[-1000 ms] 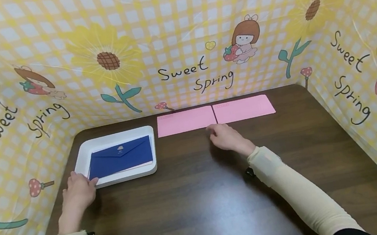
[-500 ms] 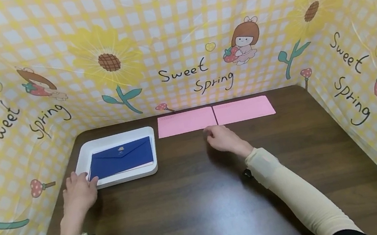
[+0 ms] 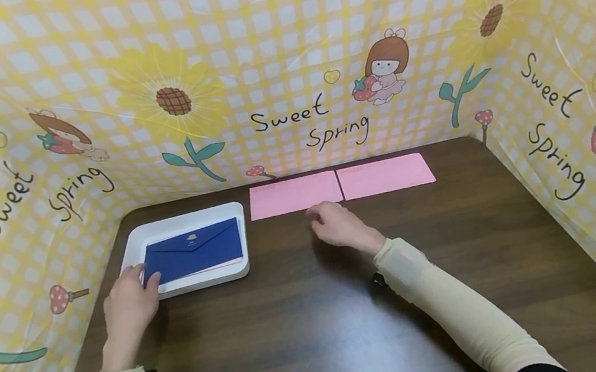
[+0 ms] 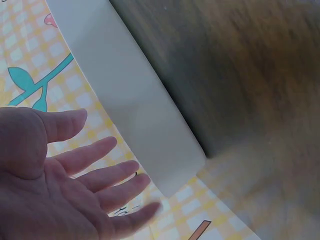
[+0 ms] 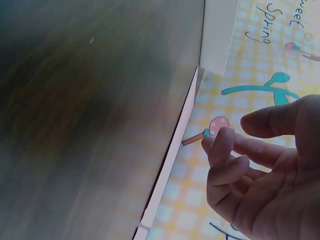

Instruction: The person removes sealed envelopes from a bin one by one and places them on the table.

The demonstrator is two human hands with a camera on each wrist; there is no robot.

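Observation:
A navy blue envelope (image 3: 192, 253) with a small gold print lies in a white tray (image 3: 205, 282) at the back left, a pale paper edge showing beneath it. Over the tray's front left corner is my left hand (image 3: 129, 304), fingertips at the envelope's left end. In the left wrist view its fingers (image 4: 100, 150) are spread and relaxed, with nothing between them. My right hand (image 3: 338, 225) hovers just in front of the left pink sheet (image 3: 288, 195); its loosely curled fingers (image 5: 222, 170) hold nothing.
A second pink sheet (image 3: 386, 175) lies right beside the first along the back edge of the dark wooden table (image 3: 274, 337). Yellow checked cloth (image 3: 277, 47) printed with flowers and "Sweet Spring" walls in the back and both sides.
My right hand has drifted left along the front of the pink sheets. My left hand has shifted slightly right, further over the tray corner toward the envelope. Tray, envelope and sheets stay put.

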